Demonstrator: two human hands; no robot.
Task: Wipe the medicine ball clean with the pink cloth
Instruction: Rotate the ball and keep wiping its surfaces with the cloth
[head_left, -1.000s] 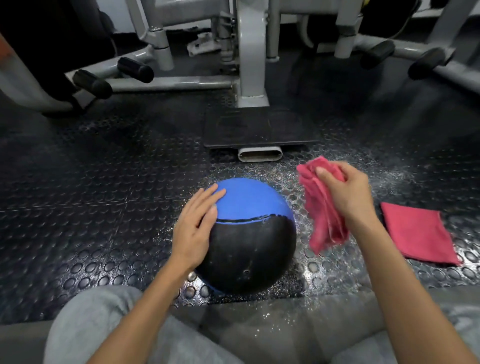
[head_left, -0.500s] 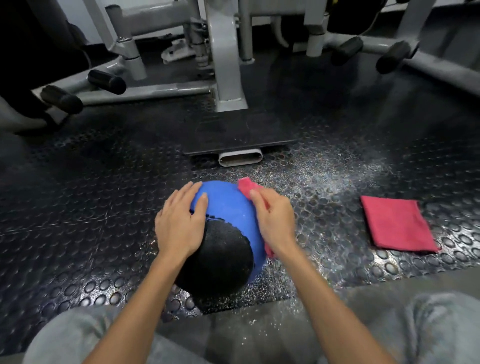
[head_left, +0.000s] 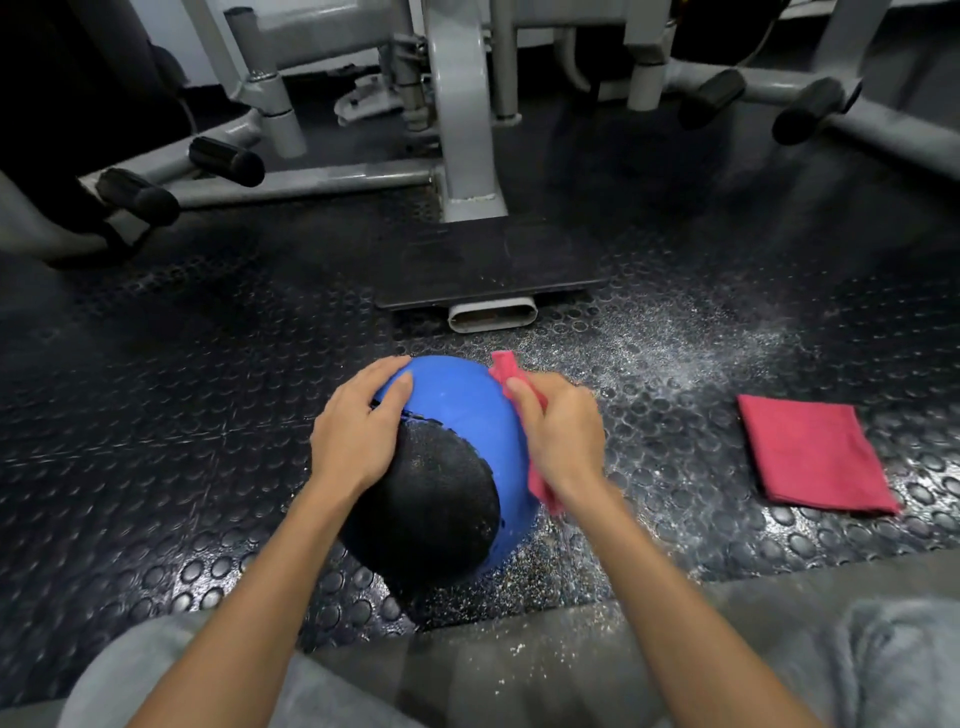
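Observation:
The blue and black medicine ball (head_left: 447, 415) rests on the studded rubber floor between my knees, black half turned toward me. My left hand (head_left: 358, 431) lies flat on its left side, fingers spread over the seam. My right hand (head_left: 561, 436) presses the crumpled pink cloth (head_left: 506, 370) against the ball's blue right side. Most of the cloth is hidden under my palm; its ends stick out above my fingers and below my wrist.
A second pink cloth (head_left: 815, 457), folded flat, lies on the floor to the right. A grey gym machine frame (head_left: 462, 135) with black padded rollers (head_left: 226, 161) and a dark base plate (head_left: 488, 275) stands beyond the ball. White dust speckles the floor (head_left: 691, 353).
My right hand brought the cloth from the air at the right down onto the ball's right side. The ball rolled so its black half faces me; my left hand stayed on it.

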